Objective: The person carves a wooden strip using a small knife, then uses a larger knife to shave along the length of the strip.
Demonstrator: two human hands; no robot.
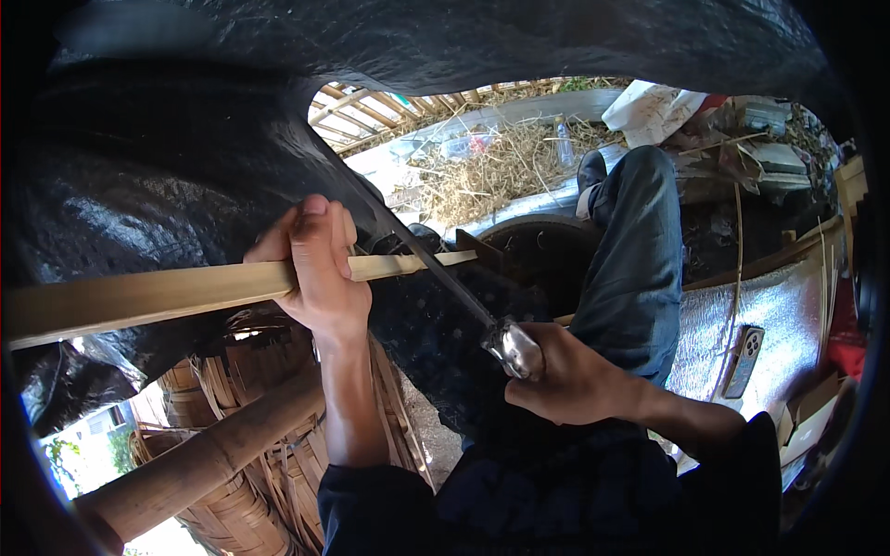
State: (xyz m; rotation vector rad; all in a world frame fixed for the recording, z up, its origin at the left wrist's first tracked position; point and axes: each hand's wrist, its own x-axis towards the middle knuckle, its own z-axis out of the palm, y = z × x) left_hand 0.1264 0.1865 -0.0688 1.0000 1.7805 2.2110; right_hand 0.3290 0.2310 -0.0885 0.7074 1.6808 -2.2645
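Gripping a pale bamboo strip (185,295) in the closed left hand (324,264), with the thumb uppermost. Gripping also, in the curled right hand (575,375), a long knife (450,283) by its handle, behind a shiny metal fitting (515,350). Holding the strip across the front of the body, slanting slightly from the left edge of view through the fist to a slimmer end above the lap. Crossing that slimmer end with the dark blade, to the right of the left fist; cannot tell whether touching the strip or just above it.

Sitting with a jeans-clad leg (640,250) bent to the right, beyond the knife hand. Seen across the top and left, glossy black plastic sheeting (139,130). Spread ahead, dry straw (491,176) with a clear plastic bottle (564,144) beside it. Placed at right on a silvery foil mat (709,324), a phone (744,361). Visible at lower left, a thick bamboo pole (209,459) near woven bamboo baskets (232,514).
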